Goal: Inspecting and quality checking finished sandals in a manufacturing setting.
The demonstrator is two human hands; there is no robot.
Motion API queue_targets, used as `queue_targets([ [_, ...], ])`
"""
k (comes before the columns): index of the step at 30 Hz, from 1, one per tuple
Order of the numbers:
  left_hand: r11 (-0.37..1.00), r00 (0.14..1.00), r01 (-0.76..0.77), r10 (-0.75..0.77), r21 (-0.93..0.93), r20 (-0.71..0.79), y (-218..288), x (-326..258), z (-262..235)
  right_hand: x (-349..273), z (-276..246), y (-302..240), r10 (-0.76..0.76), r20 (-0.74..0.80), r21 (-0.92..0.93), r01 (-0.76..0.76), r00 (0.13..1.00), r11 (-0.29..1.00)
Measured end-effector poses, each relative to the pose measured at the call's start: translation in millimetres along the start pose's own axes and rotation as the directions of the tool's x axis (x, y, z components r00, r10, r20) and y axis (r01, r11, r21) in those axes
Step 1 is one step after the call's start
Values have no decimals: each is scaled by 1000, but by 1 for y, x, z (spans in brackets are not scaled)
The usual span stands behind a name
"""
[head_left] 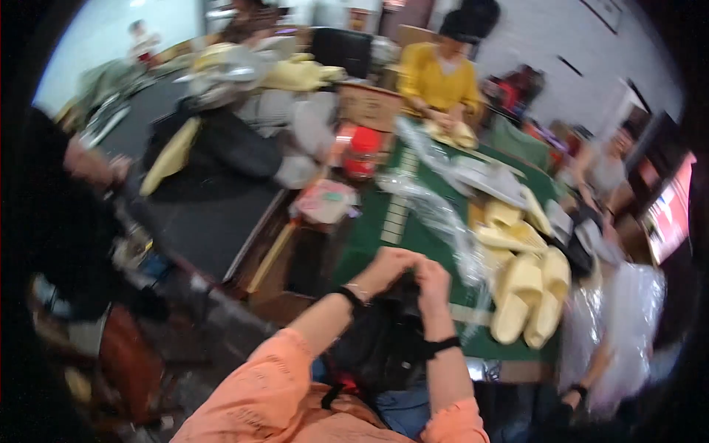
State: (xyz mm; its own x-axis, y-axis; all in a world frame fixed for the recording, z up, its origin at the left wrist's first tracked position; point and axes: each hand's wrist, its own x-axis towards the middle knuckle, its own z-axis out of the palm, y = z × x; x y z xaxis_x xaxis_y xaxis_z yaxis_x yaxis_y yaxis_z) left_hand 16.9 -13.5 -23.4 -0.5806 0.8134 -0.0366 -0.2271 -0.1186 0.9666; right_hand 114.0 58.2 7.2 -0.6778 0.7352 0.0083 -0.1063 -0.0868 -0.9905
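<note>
My left hand (385, 270) and my right hand (433, 282) meet in front of me over the near edge of the green table (369, 229). Both have their fingers drawn in and pressed close together; whatever lies between them is too blurred to make out. Just below the hands, a black bag-like thing (380, 340) rests in front of my body. To the right of my right hand, a pair of pale yellow slippers (528, 295) lies on the table. Crumpled clear plastic wrap (443, 221) stretches across the tabletop beyond my hands.
More yellow slippers (509, 225) are piled at the right. A red jar (361, 151), a pink box (325, 203) and a cardboard carton (365, 107) stand ahead. A dark table (207, 229) holds heaped slipper pieces. Co-workers sit around, one in a yellow top (436, 77).
</note>
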Motion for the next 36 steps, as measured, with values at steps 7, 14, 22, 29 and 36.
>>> queue_targets([
  [7, 989, 987, -114, 103, -89, -120, 8, -10, 1, 14, 2, 24, 35, 38, -48, -33, 999, 998],
  [14, 996, 989, -61, 52, -61, -140, -1, 0, 0, 15, 3, 26, -201, -94, -264, 170, 975, 949],
  [22, 995, 989, -44, 32, -85, -144, -9, 5, -14, -88, -29, -47, -8, 163, -682, 118, 987, 721],
  [29, 953, 943, -170, 231, 251, -238, -2, 8, -8, -136, -12, 5, -101, 470, -692, 437, 877, 574],
  [36, 840, 688, -465, 542, -279, 483, 207, -132, 71, -129, -7, 19, -45, 419, -792, 389, 907, 470],
])
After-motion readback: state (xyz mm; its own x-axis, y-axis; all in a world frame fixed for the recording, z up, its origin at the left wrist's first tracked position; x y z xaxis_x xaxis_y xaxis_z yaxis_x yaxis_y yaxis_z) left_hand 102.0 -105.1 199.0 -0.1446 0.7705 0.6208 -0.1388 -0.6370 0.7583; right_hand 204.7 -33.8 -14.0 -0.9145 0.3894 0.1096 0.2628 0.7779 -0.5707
